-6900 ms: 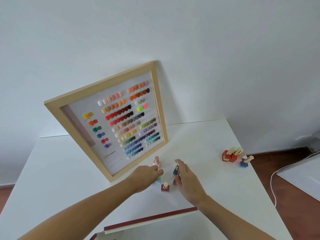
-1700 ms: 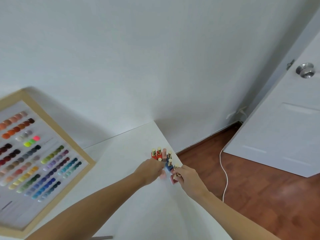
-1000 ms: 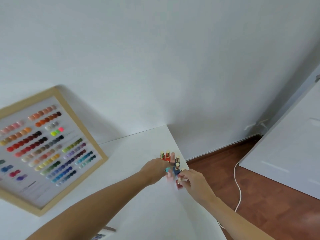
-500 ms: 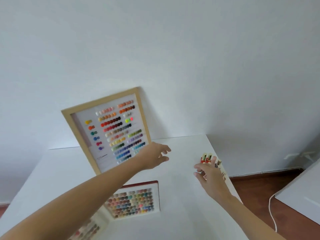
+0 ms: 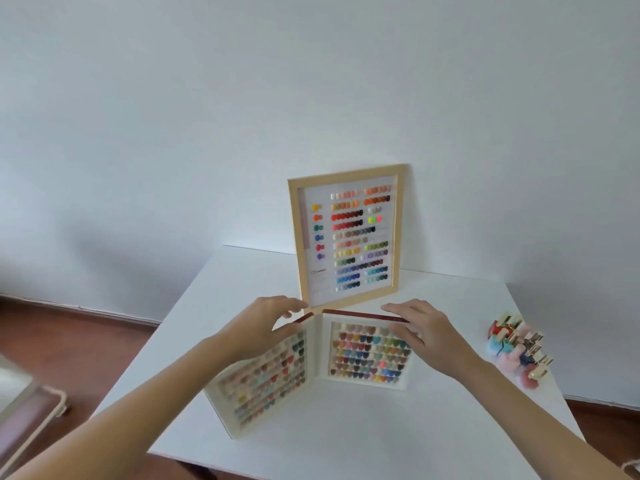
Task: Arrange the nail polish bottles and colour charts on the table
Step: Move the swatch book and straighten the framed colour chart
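A folding colour chart (image 5: 367, 355) with red edges stands open like a book in the middle of the white table (image 5: 450, 445). My left hand (image 5: 259, 330) pinches the top edge of its left panel. My right hand (image 5: 429, 337) pinches the top edge of its right panel. Behind it, a wood-framed colour chart (image 5: 346, 237) leans upright against the wall. Several nail polish bottles (image 5: 516, 348) with gold caps, in red, pink and blue, sit clustered near the table's right edge, apart from both hands.
The table's back edge meets the white wall. Brown wood floor (image 5: 86, 341) shows to the left and right of the table. A light-coloured object with a rope handle (image 5: 38, 414) stands at the lower left, off the table.
Both hands left the bottle cluster at the right and came to the folding chart. It lay flat half a second ago; now it stands open with both hands on its top edges.
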